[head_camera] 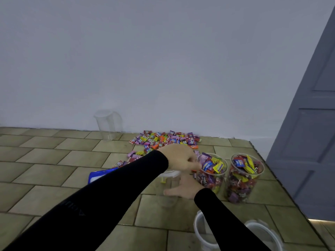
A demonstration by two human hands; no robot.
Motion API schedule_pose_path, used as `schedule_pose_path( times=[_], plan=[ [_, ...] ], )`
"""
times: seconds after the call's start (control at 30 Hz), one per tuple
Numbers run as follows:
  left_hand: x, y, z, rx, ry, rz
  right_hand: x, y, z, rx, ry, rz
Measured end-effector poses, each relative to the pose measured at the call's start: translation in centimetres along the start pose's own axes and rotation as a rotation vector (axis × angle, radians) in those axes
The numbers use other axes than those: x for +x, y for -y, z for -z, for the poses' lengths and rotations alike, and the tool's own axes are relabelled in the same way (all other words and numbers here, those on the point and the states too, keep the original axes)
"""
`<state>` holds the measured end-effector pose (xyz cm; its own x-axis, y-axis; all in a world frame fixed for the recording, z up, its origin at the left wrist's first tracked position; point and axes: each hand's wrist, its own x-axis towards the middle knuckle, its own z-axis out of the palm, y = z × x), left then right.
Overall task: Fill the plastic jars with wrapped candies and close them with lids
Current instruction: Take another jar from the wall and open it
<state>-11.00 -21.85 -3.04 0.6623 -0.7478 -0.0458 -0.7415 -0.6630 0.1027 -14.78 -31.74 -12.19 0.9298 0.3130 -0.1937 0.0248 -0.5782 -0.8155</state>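
1. The left hand (178, 156) reaches across in a black sleeve, its grip curled downward above the mouth of an empty clear jar (167, 189); the fingertips are near the rim of the neighbouring filled jar, and whether they hold a candy cannot be told.
2. The right hand (183, 190) lies against the side of the empty clear jar, fingers straight and spread, thumb pointing left; its grip is relaxed rather than wrapped round the jar.
3. The empty jar stands upright on the tiled floor (54, 160), with a white rim at its top and what may be a single yellow candy inside near the rim.
4. Just beside it to the right stands a filled jar (213, 174), lidless, heaped above its rim with wrapped candies in blue, yellow, purple and red.
5. A second filled jar (243, 180) stands just right of that, also lidless and heaped with mixed wrappers.
6. Behind the hands, a loose pile of wrapped candies (163, 140) lies on the floor against the wall.
7. A blue and white bag (98, 175) lies flat on the floor left of the empty jar, partly hidden by the left sleeve.
8. Another empty clear jar (108, 125) stands at the wall, left of the pile.
9. Two white lids (262, 232) lie at the bottom edge, near the right forearm.
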Motion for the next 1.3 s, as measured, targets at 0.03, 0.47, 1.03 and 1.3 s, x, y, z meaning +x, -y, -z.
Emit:
schedule_pose_path(
  times=[0.03,0.47,1.03,1.3],
  plan=[
    [-0.5,0.5,-0.5,-0.090,-0.064,0.031,-0.1,0.1,0.0,0.043,0.002,0.023],
    [0.0,2.6,-1.0,-0.337,-0.035,0.616,-0.2,0.6,0.2,0.136,0.064,0.140],
    [-4.1,3.4,-2.7,-0.501,-0.365,0.932,0.6,-0.7,-1.1,0.269,-0.071,0.141],
    [-4.6,2.8,-3.2,-0.787,-0.593,0.957,1.0,-1.5,-1.6,0.259,-0.117,0.081]
  ],
)
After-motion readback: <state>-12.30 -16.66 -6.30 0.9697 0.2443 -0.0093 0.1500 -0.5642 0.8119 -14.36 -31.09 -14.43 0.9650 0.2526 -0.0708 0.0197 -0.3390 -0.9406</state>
